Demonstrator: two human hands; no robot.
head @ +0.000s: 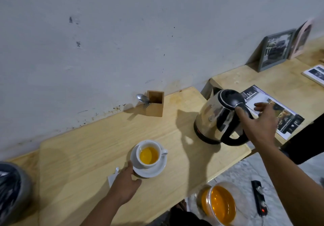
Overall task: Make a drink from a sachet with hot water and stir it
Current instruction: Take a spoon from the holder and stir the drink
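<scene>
A white cup (pixel 142 146) holding yellow-orange drink stands on a white saucer (pixel 154 171) near the front of the wooden table (pixel 87 146). My left hand (pixel 124 185) grips the saucer's near-left rim, thumb on top. A white torn sachet (pixel 113 175) lies just left of that hand. The steel kettle (pixel 212 115) with black lid and handle sits upright on the table to the right. My right hand (pixel 259 125) is at the top of its handle, thumb touching it, fingers spread apart and not wrapped around. A spoon (pixel 142 98) leans in a wooden holder (pixel 156 108) by the wall.
A printed brochure (pixel 287 120) lies right of the kettle, under my right hand. Framed pictures (pixel 275 48) lean on the wall at far right. Below the table's front edge are a glass jar of orange liquid (pixel 219 204) and a power strip (pixel 259 197). A dark round object (pixel 12 190) sits at far left.
</scene>
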